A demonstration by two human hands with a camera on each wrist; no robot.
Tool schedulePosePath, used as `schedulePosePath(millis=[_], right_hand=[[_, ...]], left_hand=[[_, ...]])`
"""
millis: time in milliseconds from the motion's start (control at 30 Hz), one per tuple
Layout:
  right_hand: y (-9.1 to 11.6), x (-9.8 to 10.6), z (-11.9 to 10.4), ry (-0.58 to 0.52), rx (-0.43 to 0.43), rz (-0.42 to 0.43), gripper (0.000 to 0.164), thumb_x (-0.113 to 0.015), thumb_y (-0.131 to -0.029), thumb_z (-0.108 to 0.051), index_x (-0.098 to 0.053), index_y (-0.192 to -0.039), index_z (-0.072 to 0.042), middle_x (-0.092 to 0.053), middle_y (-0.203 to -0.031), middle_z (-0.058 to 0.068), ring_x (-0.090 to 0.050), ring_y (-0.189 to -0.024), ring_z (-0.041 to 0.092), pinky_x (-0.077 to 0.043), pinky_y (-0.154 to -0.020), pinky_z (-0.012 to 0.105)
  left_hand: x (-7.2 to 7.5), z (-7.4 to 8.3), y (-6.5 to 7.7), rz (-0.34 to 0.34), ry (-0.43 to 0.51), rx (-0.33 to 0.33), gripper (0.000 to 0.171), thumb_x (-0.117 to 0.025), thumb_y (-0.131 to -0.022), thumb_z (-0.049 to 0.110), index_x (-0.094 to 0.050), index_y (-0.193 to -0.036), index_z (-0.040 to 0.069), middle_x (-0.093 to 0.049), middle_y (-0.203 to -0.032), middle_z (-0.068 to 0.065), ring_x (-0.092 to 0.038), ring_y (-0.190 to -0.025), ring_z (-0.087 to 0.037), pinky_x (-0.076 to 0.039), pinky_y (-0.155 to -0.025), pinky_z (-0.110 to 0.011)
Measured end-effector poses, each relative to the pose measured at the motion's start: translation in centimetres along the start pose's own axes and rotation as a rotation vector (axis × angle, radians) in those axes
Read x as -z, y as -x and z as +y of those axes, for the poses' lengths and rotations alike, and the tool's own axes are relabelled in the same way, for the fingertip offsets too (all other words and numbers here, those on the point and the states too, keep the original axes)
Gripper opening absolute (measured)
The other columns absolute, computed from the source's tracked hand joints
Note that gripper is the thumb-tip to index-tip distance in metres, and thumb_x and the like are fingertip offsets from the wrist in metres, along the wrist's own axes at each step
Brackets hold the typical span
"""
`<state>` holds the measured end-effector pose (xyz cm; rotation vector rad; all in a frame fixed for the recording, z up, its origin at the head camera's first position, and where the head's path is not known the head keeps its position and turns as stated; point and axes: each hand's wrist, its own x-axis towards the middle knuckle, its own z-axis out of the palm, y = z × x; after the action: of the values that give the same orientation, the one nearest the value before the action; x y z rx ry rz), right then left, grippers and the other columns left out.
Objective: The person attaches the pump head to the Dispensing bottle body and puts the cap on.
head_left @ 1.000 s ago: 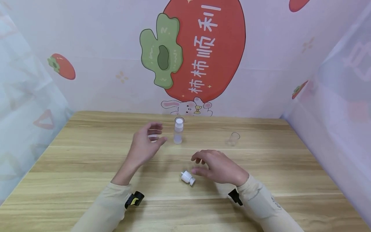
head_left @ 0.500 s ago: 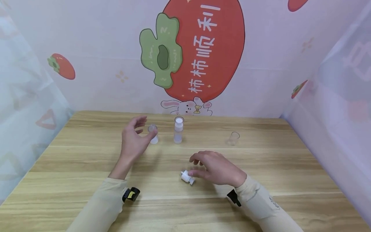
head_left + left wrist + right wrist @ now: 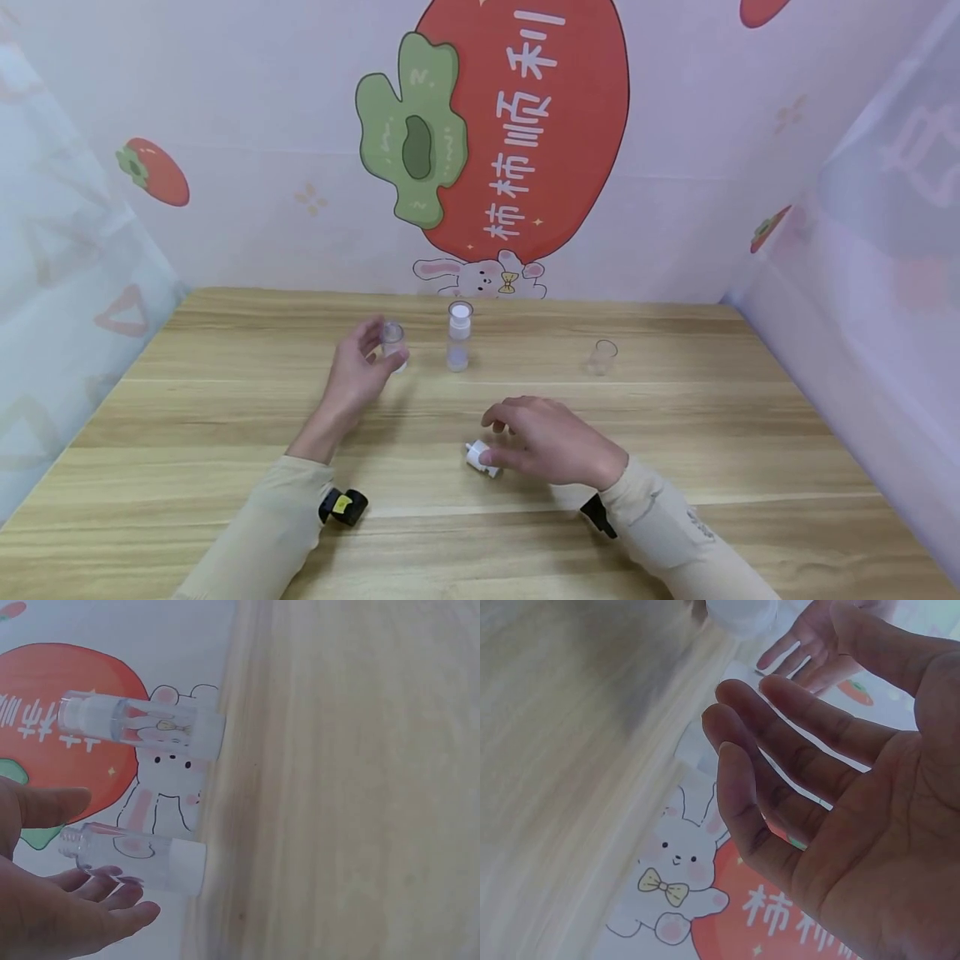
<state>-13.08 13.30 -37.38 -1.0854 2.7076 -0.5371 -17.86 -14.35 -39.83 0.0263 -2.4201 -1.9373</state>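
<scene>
My left hand (image 3: 354, 371) reaches around a clear bottle (image 3: 392, 336) with a white base and a bare threaded neck. In the left wrist view the fingers lie behind this bottle (image 3: 135, 855), while the thumb (image 3: 56, 806) stands apart from it. A white pump head (image 3: 476, 454) lies on its side on the table, partly covered by my right thumb. My right hand (image 3: 551, 437) hovers over it with loosely bent fingers and grips nothing; in the right wrist view the palm (image 3: 870, 847) is bare.
A second bottle (image 3: 458, 337), with its pump and clear cap on, stands upright right of the bare-necked one. Farther right a clear cap (image 3: 603, 358) stands on the wooden table (image 3: 697, 433). A printed cloth backdrop (image 3: 285, 100) closes off the back and sides.
My left hand moved left off the bare-necked bottle's front, then came back right and closer around it. My right hand drifted slightly left, its thumb now overlapping the pump head.
</scene>
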Motion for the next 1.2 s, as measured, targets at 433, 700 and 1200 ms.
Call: schedulePosePath(millis=[433, 700, 1200], right_hand=[[-0.1, -0.4, -0.4, 0.027, -0.013, -0.011, 0.039, -0.077, -0.091, -0.037, -0.071, -0.117, -0.009, -0.069, -0.101, -0.001, -0.060, -0.088, 0.011, -0.052, -0.079, 0.035], [-0.1, -0.7, -0.5, 0.029, -0.011, -0.003, 0.039, -0.079, -0.090, -0.036, -0.071, -0.117, -0.009, -0.070, -0.100, -0.002, -0.060, -0.086, 0.010, -0.052, -0.078, 0.034], [-0.4, -1.5, -0.7, 0.050, -0.022, 0.011, 0.038, -0.081, -0.088, -0.035, -0.072, -0.114, -0.009, -0.059, -0.084, -0.009, -0.051, -0.073, 0.008, -0.045, -0.066, 0.025]], left_hand=[[-0.1, -0.5, -0.1, -0.007, 0.041, 0.054, 0.067, -0.063, -0.097, -0.001, -0.029, -0.154, -0.006, -0.038, -0.155, -0.025, -0.035, -0.145, -0.038, -0.028, -0.119, -0.047], [-0.3, -0.5, -0.1, 0.065, 0.063, 0.064, 0.059, -0.068, -0.090, -0.008, -0.042, -0.143, -0.009, -0.046, -0.145, -0.027, -0.045, -0.136, -0.040, -0.037, -0.114, -0.044], [-0.3, -0.6, 0.1, 0.083, 0.018, 0.084, 0.050, -0.068, -0.092, -0.005, -0.048, -0.137, -0.010, -0.050, -0.137, -0.028, -0.051, -0.129, -0.041, -0.048, -0.105, -0.044]])
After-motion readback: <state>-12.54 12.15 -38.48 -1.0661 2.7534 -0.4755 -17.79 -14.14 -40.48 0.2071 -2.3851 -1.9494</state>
